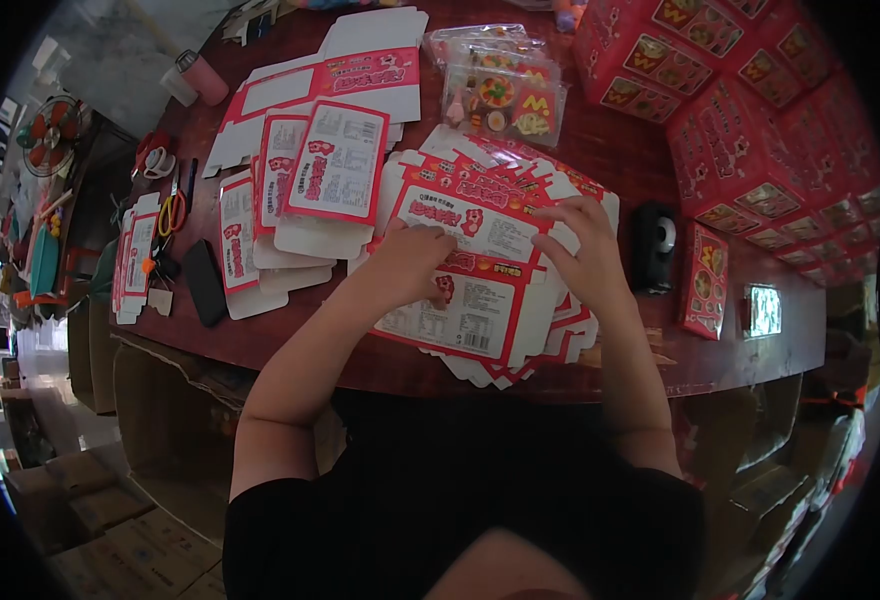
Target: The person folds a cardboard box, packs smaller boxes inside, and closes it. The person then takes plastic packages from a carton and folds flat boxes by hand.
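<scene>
A loose pile of flat, unfolded printed cartons lies in front of me, the top carton (460, 312) in red and white with dense print and a barcode. My left hand (410, 262) rests on its left part, fingers stretched over the print and the thumb pointing down the sheet. Over the pile's right side, my right hand (585, 255) has its fingers spread and slightly bent, fingertips close to the carton's upper right edge. Nothing shows between the fingers of either hand.
Left of the pile are stacked cartons (335, 160), a black phone (206, 283) and scissors (172, 212). Clear packs of toy food (505, 95) lie behind. To the right stand a black tape dispenser (653, 248), a folded red box (705, 280) and tall stacked red boxes (730, 150).
</scene>
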{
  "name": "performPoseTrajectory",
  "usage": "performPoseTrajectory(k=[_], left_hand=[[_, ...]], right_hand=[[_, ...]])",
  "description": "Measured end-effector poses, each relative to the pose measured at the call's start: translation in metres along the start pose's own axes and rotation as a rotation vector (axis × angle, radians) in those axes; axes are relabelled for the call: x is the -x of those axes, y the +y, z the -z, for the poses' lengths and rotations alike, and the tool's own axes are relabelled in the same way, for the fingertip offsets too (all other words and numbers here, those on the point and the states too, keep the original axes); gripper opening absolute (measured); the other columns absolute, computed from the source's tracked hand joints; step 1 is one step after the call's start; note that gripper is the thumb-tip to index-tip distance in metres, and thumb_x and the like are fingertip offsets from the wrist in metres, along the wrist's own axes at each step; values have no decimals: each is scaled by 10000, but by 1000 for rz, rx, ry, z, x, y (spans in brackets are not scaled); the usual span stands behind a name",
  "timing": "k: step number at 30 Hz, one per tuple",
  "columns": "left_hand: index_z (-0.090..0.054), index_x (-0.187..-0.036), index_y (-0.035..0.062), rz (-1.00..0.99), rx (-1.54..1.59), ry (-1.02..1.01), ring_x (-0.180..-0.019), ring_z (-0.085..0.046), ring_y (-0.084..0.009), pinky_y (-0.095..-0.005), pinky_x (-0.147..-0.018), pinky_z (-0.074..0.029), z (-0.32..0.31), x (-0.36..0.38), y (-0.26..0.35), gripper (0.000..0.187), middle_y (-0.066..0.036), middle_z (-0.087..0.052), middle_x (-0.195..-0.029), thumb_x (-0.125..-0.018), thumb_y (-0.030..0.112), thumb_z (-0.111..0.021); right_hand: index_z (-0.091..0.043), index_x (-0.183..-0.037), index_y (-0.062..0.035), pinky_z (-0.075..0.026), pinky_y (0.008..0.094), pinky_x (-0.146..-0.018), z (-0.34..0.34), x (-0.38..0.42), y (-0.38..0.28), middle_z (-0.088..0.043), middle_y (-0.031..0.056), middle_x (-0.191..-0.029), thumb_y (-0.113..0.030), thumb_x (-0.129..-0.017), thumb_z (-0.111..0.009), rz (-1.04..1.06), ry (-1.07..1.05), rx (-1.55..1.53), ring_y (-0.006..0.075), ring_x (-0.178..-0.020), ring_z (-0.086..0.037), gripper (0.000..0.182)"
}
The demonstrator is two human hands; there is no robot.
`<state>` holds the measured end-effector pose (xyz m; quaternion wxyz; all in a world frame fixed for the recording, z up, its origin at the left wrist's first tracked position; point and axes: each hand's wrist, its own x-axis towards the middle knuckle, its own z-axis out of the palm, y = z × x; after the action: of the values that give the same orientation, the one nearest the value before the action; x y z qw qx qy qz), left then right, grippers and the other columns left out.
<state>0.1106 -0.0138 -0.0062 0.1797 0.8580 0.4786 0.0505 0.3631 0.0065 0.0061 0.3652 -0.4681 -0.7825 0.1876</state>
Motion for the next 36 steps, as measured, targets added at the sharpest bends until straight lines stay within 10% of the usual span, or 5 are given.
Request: performPoseTrajectory(k=[6,14,21,27,36], left_hand=[[-559,-722,-31,187,725,-66,-517,-460,-106,-277,-504,-385,58,27,11,285,-65,-494,-535,-828,213,-662],[-565,-971,5,-99,928,-9,-831,-540,-162,-290,-753,-431,35,42,33,325,-112,-569,-874,-965,307,-444],[-481,-1040,4,74,1135,-19,-886,-523,-186,-308,-797,-423,0,44,38,330,-119,-532,-989,-966,322,-434],[-410,-1187,-3,-67,138,461,-1034,-525,-315,-392,-870,-435,17,48,53,455,-176,-541,-1071,-868,269,-586],[-413,-1216,-50,395,744,49,-900,-628,-303,-343,-747,-495,9,56,10,492,-222,-612,-1012,-828,158,-632]], right_hand=[[-620,-865,-76,-401,363,-743,15,20,-25,-525,73,-890,-396,-619,-772,291,185,279,265,-858,-503,431],[-639,-901,13,-495,289,-636,6,18,-45,-667,111,-769,-139,-628,-812,-128,-352,-299,153,-706,-637,358],[-660,-859,0,-464,285,-579,-8,26,-51,-635,109,-686,-127,-709,-756,-143,-453,-636,152,-616,-605,219],[-655,-911,-13,-457,245,-587,-7,6,-58,-646,65,-701,-112,-757,-718,-168,-195,-489,85,-628,-581,194],[-254,-1407,-78,-514,292,-683,-50,-177,72,-646,161,-834,-218,-844,-621,-428,-88,-256,174,-707,-648,687]])
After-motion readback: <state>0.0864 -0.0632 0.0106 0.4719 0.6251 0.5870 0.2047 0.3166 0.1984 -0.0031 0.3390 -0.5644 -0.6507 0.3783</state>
